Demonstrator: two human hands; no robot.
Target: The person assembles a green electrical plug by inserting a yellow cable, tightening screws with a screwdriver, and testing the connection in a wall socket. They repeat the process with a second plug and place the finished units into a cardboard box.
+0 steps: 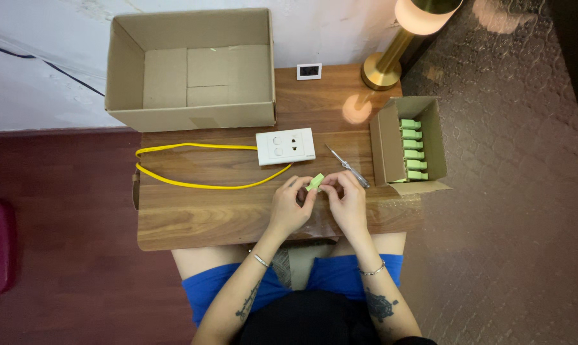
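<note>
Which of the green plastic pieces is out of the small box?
The green piece pinched between the left hand and right hand; the others sit stacked inside the small box.

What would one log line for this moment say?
left hand: on green plug | right hand: on it too | screwdriver, socket plate: on table

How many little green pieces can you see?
7: six lined up in the small cardboard box at the right, from down to, and one held between both hands. More may be hidden.
</note>
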